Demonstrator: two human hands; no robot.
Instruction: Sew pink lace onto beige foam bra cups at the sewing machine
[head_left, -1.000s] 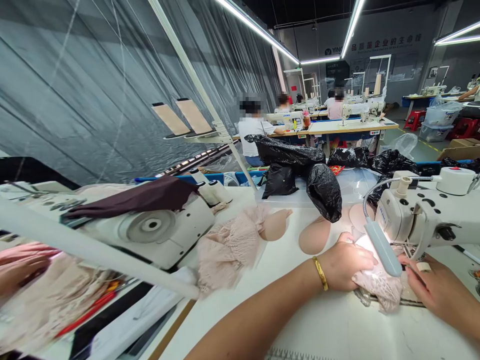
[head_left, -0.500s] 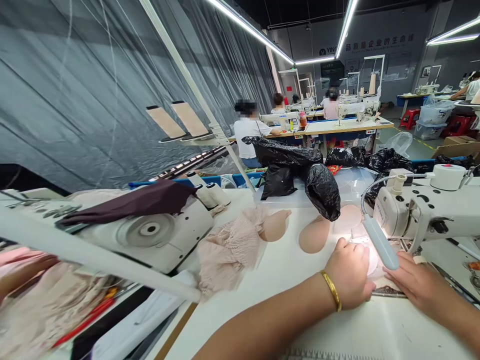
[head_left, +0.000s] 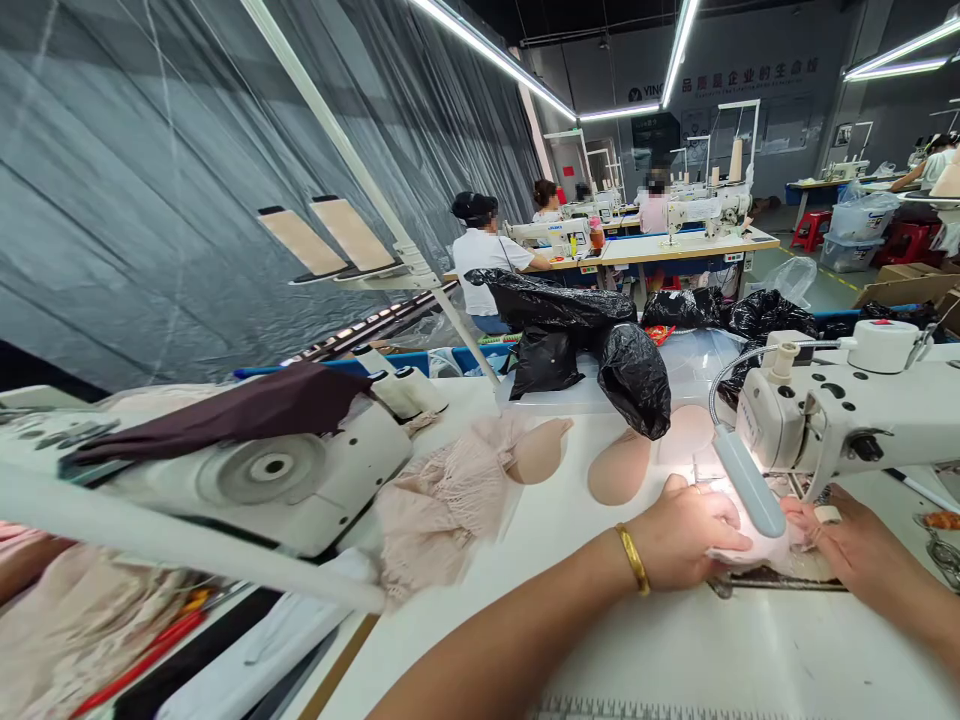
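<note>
Left hand [head_left: 686,535] pinches pink cloth [head_left: 754,550], thumb on top. Right hand [head_left: 847,540] pinches cloth's right side, by machine [head_left: 900,405]. Lace [head_left: 450,510] near table's [head_left: 555,530] left edge.

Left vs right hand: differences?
The left hand wears a gold bangle; the right hand shows none. The right hand has a broad pale band on a finger; the left hand shows none. The left hand is left of the lamp, the right hand right of it. Both are at the pale pink fabric.

Left hand [head_left: 682,537], right hand [head_left: 849,537] on pink fabric [head_left: 766,553], white sewing machine [head_left: 889,405]
</note>
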